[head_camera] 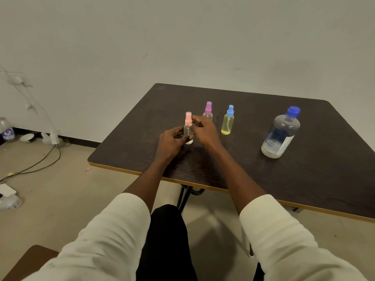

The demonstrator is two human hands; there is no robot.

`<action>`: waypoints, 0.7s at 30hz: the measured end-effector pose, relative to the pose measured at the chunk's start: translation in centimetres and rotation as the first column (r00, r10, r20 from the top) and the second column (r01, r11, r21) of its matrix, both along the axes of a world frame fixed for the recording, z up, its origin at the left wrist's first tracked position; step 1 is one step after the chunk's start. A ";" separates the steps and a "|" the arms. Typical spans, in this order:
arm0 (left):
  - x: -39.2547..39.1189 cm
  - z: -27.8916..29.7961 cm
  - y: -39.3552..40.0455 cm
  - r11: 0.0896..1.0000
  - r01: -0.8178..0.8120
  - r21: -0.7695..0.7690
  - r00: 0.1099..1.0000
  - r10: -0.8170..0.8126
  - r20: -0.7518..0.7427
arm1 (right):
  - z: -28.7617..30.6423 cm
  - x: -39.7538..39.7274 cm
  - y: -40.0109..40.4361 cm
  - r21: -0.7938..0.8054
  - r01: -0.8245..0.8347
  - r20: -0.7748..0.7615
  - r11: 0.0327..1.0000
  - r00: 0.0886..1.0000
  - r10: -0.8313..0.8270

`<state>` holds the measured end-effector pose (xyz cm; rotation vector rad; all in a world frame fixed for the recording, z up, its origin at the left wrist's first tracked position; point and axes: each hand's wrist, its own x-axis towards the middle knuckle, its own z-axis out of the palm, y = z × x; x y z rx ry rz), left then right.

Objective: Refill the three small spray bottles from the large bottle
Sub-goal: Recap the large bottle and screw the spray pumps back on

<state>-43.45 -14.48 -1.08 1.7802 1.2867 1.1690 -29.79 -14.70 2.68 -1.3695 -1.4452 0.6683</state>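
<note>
Three small spray bottles stand on the dark table [253, 175]. The pink-capped bottle [188, 126] looks nearly empty; my left hand [172, 141] grips its body while the fingers of my right hand [203, 129] pinch its pink spray top. Behind my right hand stands the purple-capped bottle [208, 110], partly hidden. The blue-capped bottle [227, 121] to the right holds yellow liquid almost to its neck. At the far right stands the large clear bottle [281, 134], blue cap on, with only a little pale liquid at its bottom.
The table's near edge has a yellow trim, with its metal leg [183, 196] under it. On the floor at left lie cables [38, 163], a plastic bottle [7, 129], a bowl [27, 137] and white items. A brown surface [30, 258] shows at bottom left.
</note>
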 end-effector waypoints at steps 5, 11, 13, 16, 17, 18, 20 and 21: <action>-0.1 -0.2 0.0 1.000 -0.004 0.012 1.000 0.004 -0.024 | 0.0 -0.1 0.2 0.022 0.047 -0.014 0.999 0.999 -0.046; -0.1 0.0 0.1 1.000 0.010 -0.004 1.000 -0.010 0.004 | 0.4 0.3 -0.2 -0.009 -0.060 -0.010 0.998 0.998 0.060; -0.2 -0.1 0.0 1.000 0.017 0.000 1.000 -0.017 -0.003 | 0.1 0.3 0.0 0.000 -0.006 0.016 1.000 1.000 0.006; -0.2 -0.2 0.0 1.000 0.002 0.007 1.000 -0.002 -0.018 | -0.1 0.1 0.2 -0.006 0.011 0.014 1.000 1.000 -0.011; -0.2 -0.1 0.0 1.000 0.003 0.003 1.000 -0.002 -0.018 | 0.0 0.1 0.2 -0.016 -0.013 0.019 1.000 1.000 0.013; -0.2 0.0 -0.1 1.000 0.010 -0.001 1.000 -0.010 -0.014 | 0.2 0.1 0.1 -0.032 -0.038 0.019 0.999 0.999 0.039; -0.1 0.2 -0.1 1.000 0.019 -0.006 1.000 -0.019 0.001 | 0.5 0.4 0.0 -0.049 -0.069 0.017 0.996 0.997 0.070; -0.1 0.2 -0.1 1.000 0.020 -0.006 1.000 -0.020 0.007 | 0.6 0.5 -0.1 -0.040 -0.071 0.029 0.997 0.997 0.072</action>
